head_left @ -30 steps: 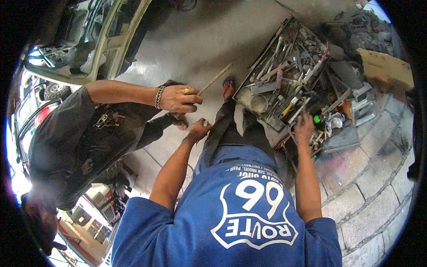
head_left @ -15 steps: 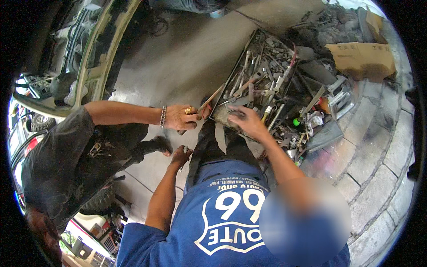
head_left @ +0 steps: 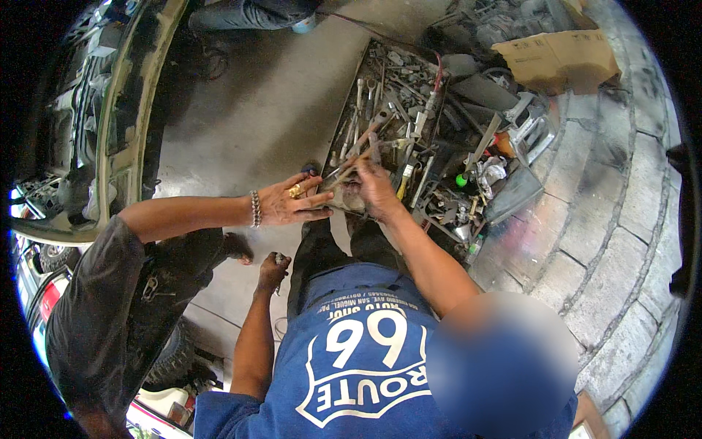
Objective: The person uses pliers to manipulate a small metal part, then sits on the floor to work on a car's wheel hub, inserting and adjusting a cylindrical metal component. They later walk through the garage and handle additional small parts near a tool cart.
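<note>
My right hand [head_left: 376,194] is at the near edge of a tool tray [head_left: 338,139], closed around a thin, wooden-handled tool [head_left: 344,173]; its working end is hard to make out. A co-worker's hand [head_left: 289,201], with a bracelet and a gold ring, reaches in from the left. Its fingers are spread close to the tool's near end; contact is unclear. Low beside my left leg, my left hand [head_left: 274,271] is closed on a small grey metal piece [head_left: 278,258], mostly hidden by the fingers.
Wrenches, sockets and other metal parts crowd the tray. To its right are a grey plastic frame [head_left: 532,132], a green item [head_left: 461,179] and scrap. A cardboard piece [head_left: 559,60] lies farther back. A vehicle body [head_left: 135,102] stands at left; another person's leg [head_left: 252,13] shows far off.
The co-worker's hand, earlier closed around the wooden-handled tool, now has its fingers spread. My right hand has come to the tool. The whole view has shifted; my left hand stays low.
</note>
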Demonstrator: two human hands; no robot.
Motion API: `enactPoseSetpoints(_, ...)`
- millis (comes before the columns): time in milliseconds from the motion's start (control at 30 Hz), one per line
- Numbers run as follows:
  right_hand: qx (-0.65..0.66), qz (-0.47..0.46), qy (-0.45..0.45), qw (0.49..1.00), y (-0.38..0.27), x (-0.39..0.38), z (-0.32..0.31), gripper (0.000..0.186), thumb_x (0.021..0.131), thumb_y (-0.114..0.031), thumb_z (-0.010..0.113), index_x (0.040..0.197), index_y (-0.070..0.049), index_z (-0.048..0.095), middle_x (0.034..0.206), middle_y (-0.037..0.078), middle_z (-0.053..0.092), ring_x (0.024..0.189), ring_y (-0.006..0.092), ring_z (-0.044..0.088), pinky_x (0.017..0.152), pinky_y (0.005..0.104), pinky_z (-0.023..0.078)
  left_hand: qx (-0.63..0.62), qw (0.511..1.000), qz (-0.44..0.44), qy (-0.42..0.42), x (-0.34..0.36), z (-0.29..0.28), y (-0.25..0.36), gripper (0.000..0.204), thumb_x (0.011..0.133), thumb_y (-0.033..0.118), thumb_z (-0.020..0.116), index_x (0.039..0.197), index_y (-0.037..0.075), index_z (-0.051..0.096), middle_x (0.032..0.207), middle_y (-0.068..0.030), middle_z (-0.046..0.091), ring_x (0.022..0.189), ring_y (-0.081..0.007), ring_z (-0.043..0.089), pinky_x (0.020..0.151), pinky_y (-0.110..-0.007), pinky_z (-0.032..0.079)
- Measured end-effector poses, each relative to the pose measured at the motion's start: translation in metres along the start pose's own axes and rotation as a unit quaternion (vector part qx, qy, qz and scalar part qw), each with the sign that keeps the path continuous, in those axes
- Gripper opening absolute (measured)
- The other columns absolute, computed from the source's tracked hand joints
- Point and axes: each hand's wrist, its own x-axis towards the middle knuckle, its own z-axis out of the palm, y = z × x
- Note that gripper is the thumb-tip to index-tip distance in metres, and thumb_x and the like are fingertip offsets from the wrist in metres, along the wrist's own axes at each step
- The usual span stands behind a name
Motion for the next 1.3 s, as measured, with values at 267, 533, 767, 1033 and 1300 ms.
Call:
enactPoseSetpoints(267, 0.089, -0.033, 0.044, 0.995, -0.05, 0.012, -0.096, 0.032, 0.106, -0.035, 0.054, 0.117, -0.005, 0.056, 0.102, 0.01, 0.064, 0.094, 0.0261, 0.068, 0.084, 0.0472, 0.062, 0.097, 0.995, 0.029, 0.012, 0.0, -0.005, 0.021, 0.037, 0.09, 0.03, 0.072, 0.105, -0.003, 0.063, 0.086, -0.0157, 0.07, 0.071, -0.0234, 0.069, 0.064, -0.038, 0.056)
enactPoseSetpoints(533, -0.4, -0.018, 0.271, 0.875, -0.036, 0.062, -0.093, 0.022, 0.101, -0.018, 0.057, 0.111, 0.0, 0.064, 0.096, 0.019, 0.072, 0.089, 0.0305, 0.071, 0.075, 0.0455, 0.057, 0.013, 1.0, 0.018, -0.006, 0.005, -0.014, 0.018, 0.035, 0.09, 0.028, 0.072, 0.102, -0.003, 0.062, 0.081, -0.0122, 0.067, 0.063, -0.0207, 0.066, 0.059, -0.036, 0.055)
enactPoseSetpoints(767, -0.589, 0.038, 0.224, 0.776, -0.016, 0.074, -0.096, 0.039, 0.101, -0.018, 0.055, 0.134, 0.002, 0.056, 0.117, 0.028, 0.066, 0.103, 0.044, 0.065, 0.092, 0.0544, 0.052, 0.013, 0.999, -0.031, -0.008, -0.002, -0.021, 0.006, 0.034, 0.089, 0.027, 0.073, 0.103, -0.001, 0.061, 0.08, -0.0097, 0.066, 0.062, -0.0192, 0.065, 0.055, -0.034, 0.053)
enactPoseSetpoints(1033, -0.447, 0.21, 0.271, 0.827, 0.021, 0.002, -0.147, 0.065, 0.1, -0.018, 0.054, 0.158, -0.007, 0.027, 0.116, 0.024, 0.069, 0.093, 0.0359, 0.071, 0.085, 0.0484, 0.057, 0.068, 0.997, -0.011, -0.014, 0.01, -0.01, 0.0, 0.038, 0.09, 0.029, 0.071, 0.108, -0.003, 0.063, 0.086, -0.0131, 0.07, 0.065, -0.0218, 0.066, 0.06, -0.036, 0.053)
enactPoseSetpoints(1300, -0.552, 0.181, 0.195, 0.79, 0.003, 0.017, -0.157, 0.085, 0.088, -0.014, 0.064, 0.161, -0.011, 0.021, 0.112, 0.032, 0.067, 0.097, 0.0415, 0.069, 0.089, 0.0492, 0.055, 0.13, 0.991, 0.037, -0.023, -0.006, -0.023, 0.049, 0.039, 0.091, 0.033, 0.07, 0.108, -0.002, 0.063, 0.085, -0.0127, 0.07, 0.066, -0.0207, 0.067, 0.059, -0.035, 0.053)
